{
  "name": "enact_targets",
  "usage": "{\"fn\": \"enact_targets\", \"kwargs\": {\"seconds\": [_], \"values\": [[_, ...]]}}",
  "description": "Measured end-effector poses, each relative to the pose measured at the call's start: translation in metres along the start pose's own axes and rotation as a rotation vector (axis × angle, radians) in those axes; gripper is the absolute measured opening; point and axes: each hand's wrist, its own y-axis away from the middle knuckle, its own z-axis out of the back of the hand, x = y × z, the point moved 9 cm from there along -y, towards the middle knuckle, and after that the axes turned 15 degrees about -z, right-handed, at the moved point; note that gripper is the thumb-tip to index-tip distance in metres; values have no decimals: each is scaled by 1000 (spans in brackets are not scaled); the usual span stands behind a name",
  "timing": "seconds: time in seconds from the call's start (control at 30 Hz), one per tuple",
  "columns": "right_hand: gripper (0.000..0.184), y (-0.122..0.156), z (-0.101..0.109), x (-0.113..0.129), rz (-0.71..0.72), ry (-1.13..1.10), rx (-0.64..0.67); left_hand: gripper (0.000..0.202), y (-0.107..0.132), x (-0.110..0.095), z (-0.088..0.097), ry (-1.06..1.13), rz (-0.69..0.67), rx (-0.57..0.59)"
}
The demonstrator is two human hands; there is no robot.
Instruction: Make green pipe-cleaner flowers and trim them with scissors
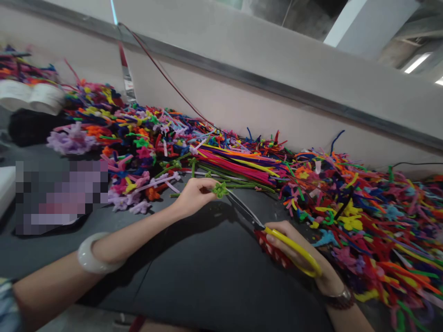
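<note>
Between the thumb and fingertips of my left hand [196, 197] is a small green pipe-cleaner flower [220, 189], held above the dark table. My right hand [289, 244] grips a pair of scissors [294, 248] with yellow handles. Their blades are parted and point toward the flower, with the tips close to its right side; whether they touch it I cannot tell. Just behind my left hand lie green pipe-cleaner stems [238, 176]. Something red and patterned [273, 252] shows beneath my right hand, partly hidden by it.
A bundle of straight coloured pipe cleaners [238, 162] lies at the back middle. Heaped pipe-cleaner pieces [353, 216] cover the right side, and finished-looking flowers [74, 138] pile up at left. White rolls [46, 97] stand far left. A low wall [242, 103] edges the dark table [207, 272].
</note>
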Motion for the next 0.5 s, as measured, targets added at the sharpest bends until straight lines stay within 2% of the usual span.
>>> {"fn": "enact_targets", "kwargs": {"seconds": [0.1,0.33,0.5], "values": [[37,-5,-8,-2,-34,24,55,11,0,0,0,-3,-1,-1],[35,-10,-1,-2,-6,45,-19,8,0,-1,1,31,20,-29],[35,-11,-1,-1,7,32,-13,10,0,0,-1,26,13,-2]]}}
